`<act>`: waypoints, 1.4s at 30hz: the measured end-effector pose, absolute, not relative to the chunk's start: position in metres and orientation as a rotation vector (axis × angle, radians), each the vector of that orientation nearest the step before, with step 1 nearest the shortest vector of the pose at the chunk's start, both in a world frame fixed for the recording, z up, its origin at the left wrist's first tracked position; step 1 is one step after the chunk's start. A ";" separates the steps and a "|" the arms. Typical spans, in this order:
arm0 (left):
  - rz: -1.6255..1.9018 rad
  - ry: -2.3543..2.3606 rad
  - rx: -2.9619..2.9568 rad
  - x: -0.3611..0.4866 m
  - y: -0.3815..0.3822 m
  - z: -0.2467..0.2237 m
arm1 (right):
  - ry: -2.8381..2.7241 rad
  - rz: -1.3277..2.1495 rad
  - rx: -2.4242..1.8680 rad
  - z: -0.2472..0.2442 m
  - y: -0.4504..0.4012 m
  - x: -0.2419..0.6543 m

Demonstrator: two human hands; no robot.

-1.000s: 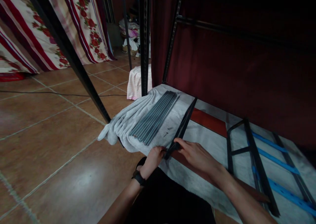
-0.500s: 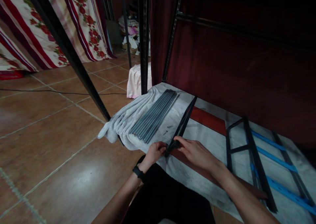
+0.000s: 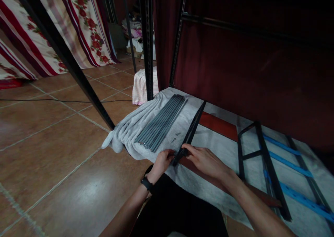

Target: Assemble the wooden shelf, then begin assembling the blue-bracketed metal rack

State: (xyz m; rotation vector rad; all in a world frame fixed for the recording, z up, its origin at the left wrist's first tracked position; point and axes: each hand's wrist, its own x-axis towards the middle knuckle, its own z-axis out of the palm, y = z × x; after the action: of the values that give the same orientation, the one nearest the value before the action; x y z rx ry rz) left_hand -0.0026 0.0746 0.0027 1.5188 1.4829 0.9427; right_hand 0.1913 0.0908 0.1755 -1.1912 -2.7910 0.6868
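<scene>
A slim black metal frame (image 3: 193, 125) stands on the grey blanket (image 3: 218, 139), running away from me. My right hand (image 3: 206, 160) is closed on its near end, thumb on top. At the same end, from the left, my left hand (image 3: 163, 162) has its fingers pinched together against the metal; whatever they hold is hidden. A few small screws (image 3: 177, 134) lie on the blanket just left of the frame. Beyond them rests a row of grey metal rods (image 3: 161, 124), side by side.
To the right stands another black frame (image 3: 271, 171) with blue straps (image 3: 291, 164) beside it. Reddish-brown boards (image 3: 221, 125) lie between the frames. Black upright posts (image 3: 148, 45) rise at the blanket's left side, above the tiled floor (image 3: 57, 167).
The view has shifted slightly. Both hands stay at the near end of the black frame, with hardly any movement.
</scene>
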 end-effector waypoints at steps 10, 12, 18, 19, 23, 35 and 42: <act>1.037 1.428 1.587 0.001 0.073 -0.005 | -2.786 0.686 -1.174 0.175 0.090 0.191; 1.061 1.490 1.628 -0.001 0.071 -0.003 | -2.786 0.683 -1.169 0.175 0.090 0.191; 0.847 1.604 1.753 -0.004 0.067 0.008 | -2.782 0.670 -1.168 0.174 0.090 0.192; 0.801 1.600 1.762 -0.003 0.068 0.009 | -2.777 0.669 -1.168 0.174 0.089 0.192; 0.718 1.597 1.703 0.000 0.071 0.010 | -2.773 0.690 -1.180 0.175 0.089 0.192; 0.917 1.480 1.523 -0.002 0.074 0.000 | -2.761 0.692 -1.186 0.174 0.089 0.192; 0.946 1.439 1.529 0.003 0.074 0.002 | -2.739 0.723 -1.194 0.177 0.088 0.191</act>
State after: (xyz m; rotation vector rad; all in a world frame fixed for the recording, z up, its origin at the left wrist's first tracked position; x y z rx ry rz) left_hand 0.0035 0.0738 0.0023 1.5287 1.4391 0.9458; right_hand 0.1912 0.0883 0.1768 -1.1943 -2.7387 0.7226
